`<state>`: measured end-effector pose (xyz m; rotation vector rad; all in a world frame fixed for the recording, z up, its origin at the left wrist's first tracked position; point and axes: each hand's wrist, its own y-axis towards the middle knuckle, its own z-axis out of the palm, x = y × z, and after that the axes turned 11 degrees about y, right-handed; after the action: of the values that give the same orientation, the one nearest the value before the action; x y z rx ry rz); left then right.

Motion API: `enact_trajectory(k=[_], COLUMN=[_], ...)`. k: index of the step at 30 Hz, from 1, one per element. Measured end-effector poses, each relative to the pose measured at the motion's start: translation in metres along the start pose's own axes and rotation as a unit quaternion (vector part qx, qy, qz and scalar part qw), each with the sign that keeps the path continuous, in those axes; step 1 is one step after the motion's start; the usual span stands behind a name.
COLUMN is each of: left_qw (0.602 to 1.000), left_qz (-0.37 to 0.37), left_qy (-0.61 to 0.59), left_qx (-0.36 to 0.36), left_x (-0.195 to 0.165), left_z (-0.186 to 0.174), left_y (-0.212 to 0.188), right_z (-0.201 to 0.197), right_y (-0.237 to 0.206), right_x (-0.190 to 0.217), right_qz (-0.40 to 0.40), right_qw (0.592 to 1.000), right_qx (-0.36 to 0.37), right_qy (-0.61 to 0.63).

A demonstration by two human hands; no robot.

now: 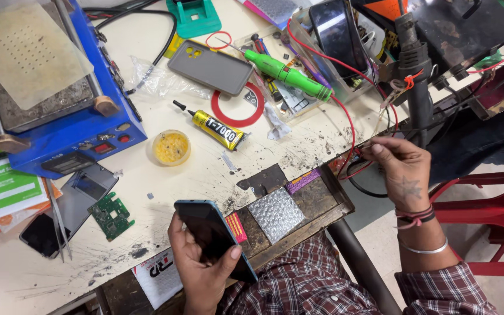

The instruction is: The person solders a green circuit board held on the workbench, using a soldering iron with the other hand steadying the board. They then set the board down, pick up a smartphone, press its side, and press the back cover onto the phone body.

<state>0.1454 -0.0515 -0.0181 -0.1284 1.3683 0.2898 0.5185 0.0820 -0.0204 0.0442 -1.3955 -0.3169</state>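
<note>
Holding the smartphone (214,236) in my left hand (202,268) right now, closest to me, just off the near edge of the bench (147,169). Left grip is wrapped round the phone's lower half, thumb laid across the dark screen, the blue-edged top tilted up and away from me. Wrist is bent back a bit, forearm coming up from my lap.

Further out, my right hand (401,169) is off the bench's right edge, palm down, fingers pinched on the red wire (348,125) near where it loops down. That grip looks clenched on the wire, though what exactly sits at the fingertips is too small to make out.

My take on doing this well: keep the phone steady and angled so the screen faces me, and keep slack in the wire so it doesn't drag the green tool (287,74) it runs past. The yellow glue tube (217,128) and the bare circuit board (110,216) lie further out on the bench, well apart from both hands.
</note>
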Motion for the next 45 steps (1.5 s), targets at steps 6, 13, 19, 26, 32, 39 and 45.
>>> enact_trajectory(k=[6, 13, 19, 26, 32, 39, 45], left_qw=[0.999, 0.999, 0.997, 0.994, 0.990, 0.986, 0.988], left_qz=[0.036, 0.019, 0.023, 0.068, 0.071, 0.043, 0.045], left_qy=[-0.016, -0.036, -0.070, -0.087, -0.124, -0.160, -0.150], left_qx=[0.019, 0.013, -0.006, -0.010, 0.004, 0.000, -0.013], left_x=[0.001, -0.004, -0.024, -0.046, -0.028, -0.007, -0.004], left_z=[0.001, -0.008, -0.004, 0.008, 0.005, 0.002, 0.001], left_y=[0.004, 0.003, 0.012, 0.043, 0.066, 0.075, 0.077], right_z=[0.033, 0.069, 0.106, 0.167, 0.200, 0.213, 0.214], right_y=[-0.028, -0.074, -0.116, -0.133, -0.131, -0.126, -0.125], right_x=[-0.008, -0.010, -0.007, 0.025, 0.023, 0.008, 0.008], right_qz=[0.053, 0.112, 0.102, 0.048, 0.020, 0.035, 0.015], right_qw=[0.991, 0.988, 0.985, 0.972, 0.979, 0.981, 0.984], right_qx=[0.056, 0.060, 0.094, 0.152, 0.144, 0.125, 0.143], right_qy=[0.106, 0.088, 0.103, 0.173, 0.142, 0.144, 0.105])
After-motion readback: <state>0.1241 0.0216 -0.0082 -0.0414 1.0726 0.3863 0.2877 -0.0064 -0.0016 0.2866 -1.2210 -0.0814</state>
